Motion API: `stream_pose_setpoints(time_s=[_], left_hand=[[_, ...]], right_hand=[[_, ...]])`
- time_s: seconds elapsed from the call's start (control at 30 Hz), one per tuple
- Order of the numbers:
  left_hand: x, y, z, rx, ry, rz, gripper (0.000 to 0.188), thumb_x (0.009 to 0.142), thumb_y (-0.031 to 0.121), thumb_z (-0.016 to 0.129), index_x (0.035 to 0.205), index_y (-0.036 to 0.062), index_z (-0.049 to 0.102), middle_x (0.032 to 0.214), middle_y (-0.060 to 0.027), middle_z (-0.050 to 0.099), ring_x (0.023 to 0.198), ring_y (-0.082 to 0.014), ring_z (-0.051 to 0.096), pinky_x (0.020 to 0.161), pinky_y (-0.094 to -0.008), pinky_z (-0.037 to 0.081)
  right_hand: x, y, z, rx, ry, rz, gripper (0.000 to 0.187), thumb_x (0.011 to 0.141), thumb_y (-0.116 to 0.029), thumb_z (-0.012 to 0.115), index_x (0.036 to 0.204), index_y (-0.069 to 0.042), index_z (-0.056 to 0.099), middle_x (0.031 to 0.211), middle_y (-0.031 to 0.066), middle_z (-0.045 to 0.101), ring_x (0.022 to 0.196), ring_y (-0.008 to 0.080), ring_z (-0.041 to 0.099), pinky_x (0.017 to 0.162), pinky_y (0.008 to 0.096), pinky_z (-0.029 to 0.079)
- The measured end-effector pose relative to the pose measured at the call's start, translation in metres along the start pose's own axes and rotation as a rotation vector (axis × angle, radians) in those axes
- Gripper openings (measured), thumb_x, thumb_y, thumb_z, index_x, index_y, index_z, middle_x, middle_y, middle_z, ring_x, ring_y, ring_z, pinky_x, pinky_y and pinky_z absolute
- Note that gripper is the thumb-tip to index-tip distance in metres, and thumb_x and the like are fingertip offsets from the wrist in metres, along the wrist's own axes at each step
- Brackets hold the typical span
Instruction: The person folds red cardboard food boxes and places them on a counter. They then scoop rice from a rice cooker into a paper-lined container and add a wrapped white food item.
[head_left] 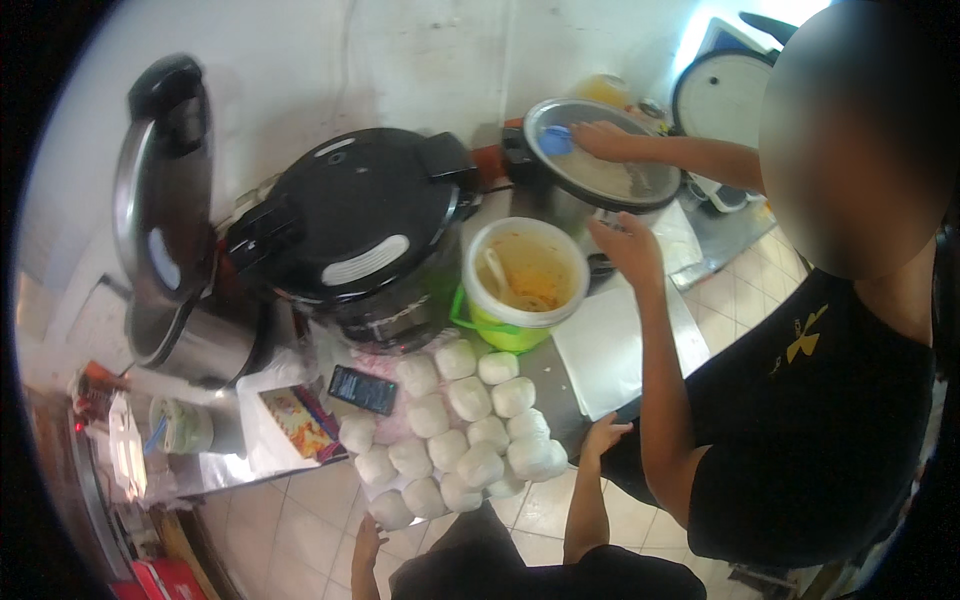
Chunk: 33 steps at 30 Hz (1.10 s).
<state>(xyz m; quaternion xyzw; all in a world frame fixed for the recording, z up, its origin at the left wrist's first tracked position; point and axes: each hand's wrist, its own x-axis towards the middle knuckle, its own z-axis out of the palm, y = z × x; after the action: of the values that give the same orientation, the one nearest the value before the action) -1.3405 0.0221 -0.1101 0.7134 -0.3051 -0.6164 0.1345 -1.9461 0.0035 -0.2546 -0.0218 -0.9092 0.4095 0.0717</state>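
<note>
"Bundles first: where are the white, rounded ones?"

"The white bundles (447,450) sit crowded together on a pinkish surface (384,428), at the near edge of the tabletop (572,400). A dark phone (362,390) lies on its far left part."

"And the wearer's hands?"

"The left hand (369,541) is at the near left corner of the bundles, fingertips upward. I can't tell whether those fingers pinch the edge or only rest against it."

"The right hand (602,437)?"

"Just beside the right side of the bundles. Its fingers are partly hidden, so I can't tell whether they are spread or pressed together."

"What stands behind?"

"A green bucket (500,335) with a white rim, a pale spoon (494,268) leaning in orange-yellow food (540,272). Left of it, a large black-lidded cooker (350,215), closed; farther left, another cooker (165,330) with its lid (165,215) raised."

"Whose arms are on the right?"

"A co-worker's (830,400), in a black shirt. One hand (600,142) reaches a blue object (556,140) on a covered pot (575,195); the other (628,248) is held in front of it, above a white sheet (620,345)."
</note>
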Motion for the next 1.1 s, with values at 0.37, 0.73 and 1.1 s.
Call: stream_pose_setpoints(time_s=[0.37, 0.73, 1.1], left_hand=[[-0.031, -0.049, -0.051, -0.084, -0.103, 0.062, 0.074, 0.109, 0.059, 0.025, 0.145, -0.0003, 0.051, 0.139, -0.0179, 0.059, 0.121, -0.0317, 0.060, 0.101, -0.0453, 0.050], [-0.043, -0.380, -0.173, -0.265, 0.030, -0.522, 0.057, 0.107, 0.055, 0.039, 0.132, 0.0086, 0.060, 0.129, -0.0117, 0.067, 0.113, -0.0312, 0.062, 0.095, -0.0538, 0.051], [-0.064, -0.441, -0.361, -0.682, 0.469, -0.157, 0.040, 0.102, 0.040, 0.052, 0.120, 0.0064, 0.064, 0.111, -0.0085, 0.071, 0.098, -0.0225, 0.066, 0.084, -0.0397, 0.054]], right_hand=[[0.011, -0.013, -0.048, 0.308, -0.498, 0.257, 0.075, 0.102, -0.048, 0.052, 0.155, 0.000, 0.030, 0.144, 0.0300, 0.050, 0.129, 0.0442, 0.056, 0.104, 0.0553, 0.048], [-0.139, 0.098, -0.148, 0.363, -0.438, 0.272, 0.066, 0.105, -0.052, 0.044, 0.152, -0.006, 0.039, 0.139, 0.0184, 0.059, 0.121, 0.0410, 0.063, 0.089, 0.0554, 0.056], [-0.484, 0.154, -0.144, -0.944, -1.797, -0.823, 0.038, 0.088, -0.035, 0.072, 0.106, -0.002, 0.075, 0.093, 0.0151, 0.072, 0.084, 0.0279, 0.065, 0.077, 0.0427, 0.052]])
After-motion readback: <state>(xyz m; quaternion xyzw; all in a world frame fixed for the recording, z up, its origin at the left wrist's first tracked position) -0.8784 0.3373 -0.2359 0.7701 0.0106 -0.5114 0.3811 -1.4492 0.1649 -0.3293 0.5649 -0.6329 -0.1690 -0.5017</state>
